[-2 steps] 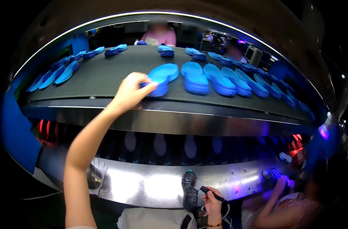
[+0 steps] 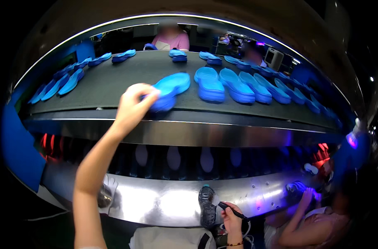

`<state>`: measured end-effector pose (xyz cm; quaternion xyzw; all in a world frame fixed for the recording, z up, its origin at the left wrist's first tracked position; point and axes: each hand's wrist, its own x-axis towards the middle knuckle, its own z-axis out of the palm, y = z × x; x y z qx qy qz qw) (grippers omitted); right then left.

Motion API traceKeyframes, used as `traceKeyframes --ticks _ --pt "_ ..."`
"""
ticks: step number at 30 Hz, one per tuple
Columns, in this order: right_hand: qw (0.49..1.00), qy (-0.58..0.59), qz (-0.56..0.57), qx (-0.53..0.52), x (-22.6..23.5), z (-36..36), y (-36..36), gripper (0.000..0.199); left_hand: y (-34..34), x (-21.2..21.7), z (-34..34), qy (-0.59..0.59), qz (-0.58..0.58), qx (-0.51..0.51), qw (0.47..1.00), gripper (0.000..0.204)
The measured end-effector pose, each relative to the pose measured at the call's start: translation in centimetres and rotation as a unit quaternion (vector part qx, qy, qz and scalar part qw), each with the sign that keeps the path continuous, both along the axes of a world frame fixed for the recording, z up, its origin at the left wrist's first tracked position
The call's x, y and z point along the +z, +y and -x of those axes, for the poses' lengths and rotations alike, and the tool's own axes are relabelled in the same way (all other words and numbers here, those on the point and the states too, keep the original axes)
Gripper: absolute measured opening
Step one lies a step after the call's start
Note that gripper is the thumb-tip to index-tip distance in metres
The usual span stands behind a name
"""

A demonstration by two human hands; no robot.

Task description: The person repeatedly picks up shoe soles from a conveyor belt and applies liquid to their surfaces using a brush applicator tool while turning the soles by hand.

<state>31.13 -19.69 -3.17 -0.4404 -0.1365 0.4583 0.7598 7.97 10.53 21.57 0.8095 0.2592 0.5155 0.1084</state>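
My left hand [image 2: 133, 104] reaches to the upper conveyor belt and pinches the heel or toe end of a blue shoe sole [image 2: 171, 88], which is tilted and blurred by motion. Low in the view, my right hand [image 2: 231, 222] grips a black pen-shaped tool [image 2: 233, 211], from which a pale cable seems to run down. The tool's tip points at a dark, glossy sole [image 2: 207, 207] with a teal end, lying on the shiny metal worktop [image 2: 143, 199]. Just right of the held sole, another blue sole [image 2: 209, 85] rests on the belt [image 2: 114, 81].
Several blue soles [image 2: 276, 89] line the belt on the right, with more at the left [image 2: 56, 85]. A metal ledge [image 2: 176, 130] fronts the belt. Below it dark sole shapes [image 2: 206, 159] hang or stand. A co-worker's hands [image 2: 308, 195] work at the right; another person [image 2: 172, 40] is across the belt.
My left hand has drawn the blue sole slightly left and toward me, away from the neighbouring sole. The right hand and its tool are almost unmoved.
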Motion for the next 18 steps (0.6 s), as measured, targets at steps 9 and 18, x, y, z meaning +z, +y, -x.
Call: traceKeyframes --ticks 9,18 --pt "0.996 -0.033 -0.084 0.026 2.6 0.0 1.9 0.022 -9.1 -15.8 7.8 -0.371 0.467 -0.445 0.668 0.057" --pt "0.985 -0.072 -0.117 0.103 3.9 1.3 1.6 0.022 -15.7 -23.6 0.7 -0.219 0.756 -0.353 0.505 0.061"
